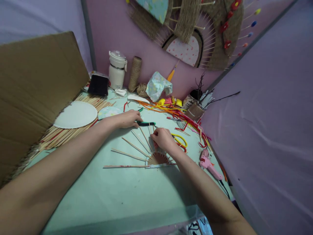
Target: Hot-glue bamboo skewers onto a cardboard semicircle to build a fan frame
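A half-round fan shape lies on the table, with thin wooden sticks [135, 147] spreading from a small brown cardboard half-disc [158, 159]. My right hand [161, 138] is closed in a pinch over the upper sticks, at the tip of one of them; the fingertips partly hide it. Just left of it, my left hand [129, 118] has its fingers closed on green-and-black pliers [146, 123], whose jaws point toward the stick tips by my right hand. Yellow-handled scissors [181, 139] lie partly behind my right wrist.
A pink glue gun [209, 164] with a cord lies at the right. Red and orange pipe cleaners [171, 111] stretch across the back. At the left, a cardboard sheet [41, 88] stands over many sticks [63, 137] and a white oval [76, 115]. A white bottle [116, 73] stands behind.
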